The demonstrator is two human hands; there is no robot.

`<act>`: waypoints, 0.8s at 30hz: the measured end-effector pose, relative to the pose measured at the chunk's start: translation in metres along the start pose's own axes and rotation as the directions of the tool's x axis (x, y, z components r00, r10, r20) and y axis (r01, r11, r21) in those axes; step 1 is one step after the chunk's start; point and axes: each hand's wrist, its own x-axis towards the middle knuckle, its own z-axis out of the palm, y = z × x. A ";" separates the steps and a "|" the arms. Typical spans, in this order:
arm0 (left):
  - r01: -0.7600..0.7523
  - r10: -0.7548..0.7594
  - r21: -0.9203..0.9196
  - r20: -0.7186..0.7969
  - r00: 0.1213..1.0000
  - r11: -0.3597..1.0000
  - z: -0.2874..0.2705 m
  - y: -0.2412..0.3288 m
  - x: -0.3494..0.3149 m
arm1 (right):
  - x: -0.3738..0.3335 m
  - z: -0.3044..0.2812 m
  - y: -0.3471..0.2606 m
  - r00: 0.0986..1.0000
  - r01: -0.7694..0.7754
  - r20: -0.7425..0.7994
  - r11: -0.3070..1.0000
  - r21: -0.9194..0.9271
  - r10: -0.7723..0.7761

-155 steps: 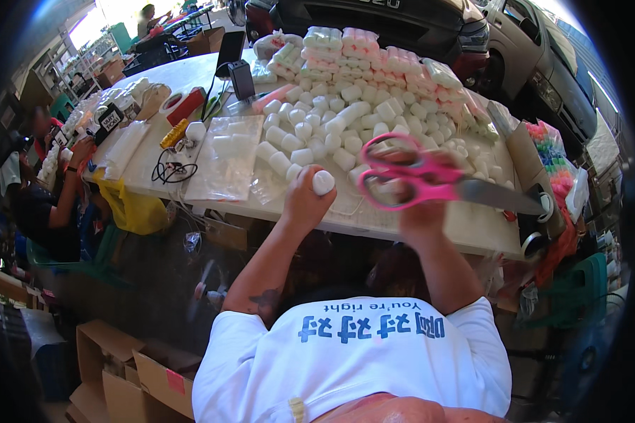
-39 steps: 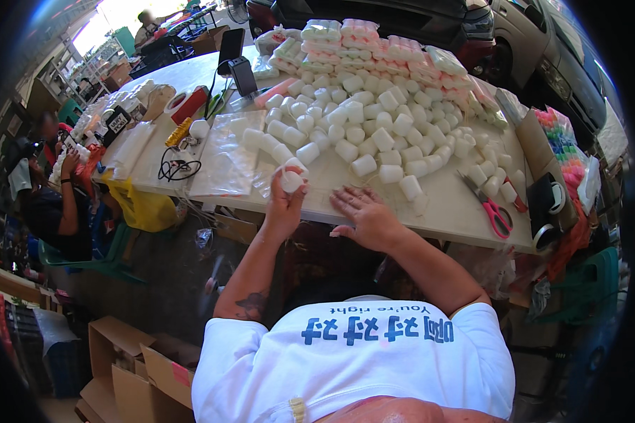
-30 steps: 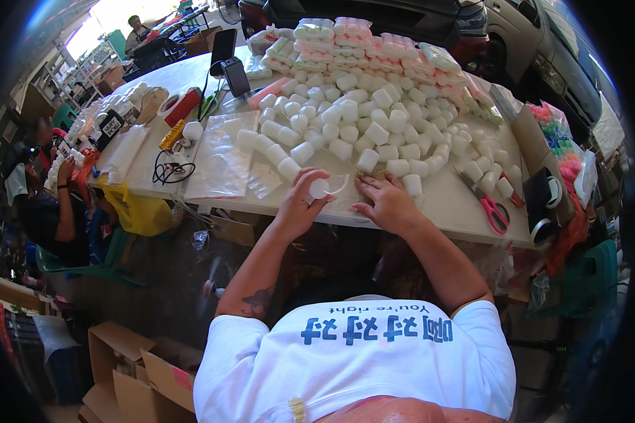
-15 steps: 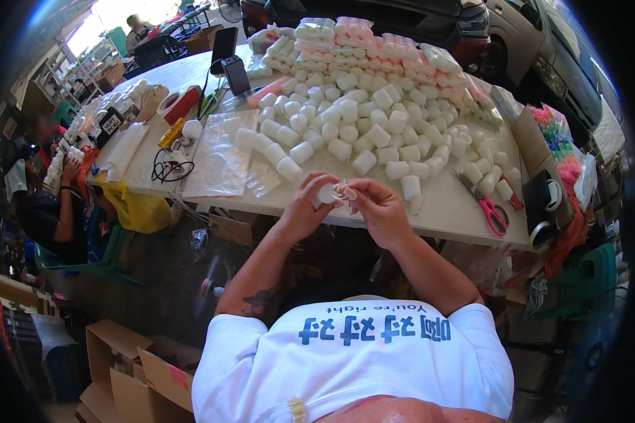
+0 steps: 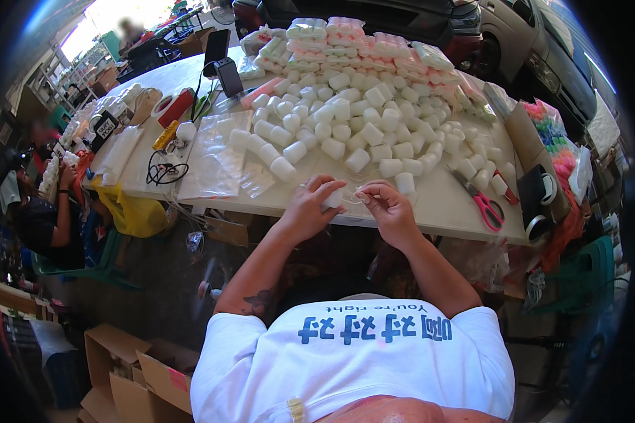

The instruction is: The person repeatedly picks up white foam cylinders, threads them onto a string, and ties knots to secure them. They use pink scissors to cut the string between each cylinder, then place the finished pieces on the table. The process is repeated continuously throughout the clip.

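Near the table's front edge, my left hand (image 5: 307, 211) is closed around a small white spool of string (image 5: 333, 200). Pinched in the fingertips of my right hand (image 5: 389, 211) is pale string (image 5: 353, 199) that runs across the small gap from the spool. Just beyond both hands lies a wide heap of similar white spools (image 5: 360, 130), some with loose strands about them. Pink-handled scissors (image 5: 487, 213) rest on the table to the right of my right hand.
Clear plastic bags (image 5: 212, 158) and a black cable (image 5: 168, 171) lie left of the heap. Wrapped packs (image 5: 346, 42) are stacked behind it. A cardboard box (image 5: 533, 144) borders the right end. Another person (image 5: 46, 218) sits at the left end. The white tabletop (image 5: 261, 199) carries everything.
My hands have moved slightly apart. The right hand has drawn away to the right, and a length of string now shows between it and the spool. The view has shifted a little.
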 end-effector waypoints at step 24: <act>-0.159 0.177 0.094 -0.238 0.955 0.983 0.014 0.031 0.024 | -0.003 0.002 0.000 0.994 0.000 -0.109 1.000 0.000 0.000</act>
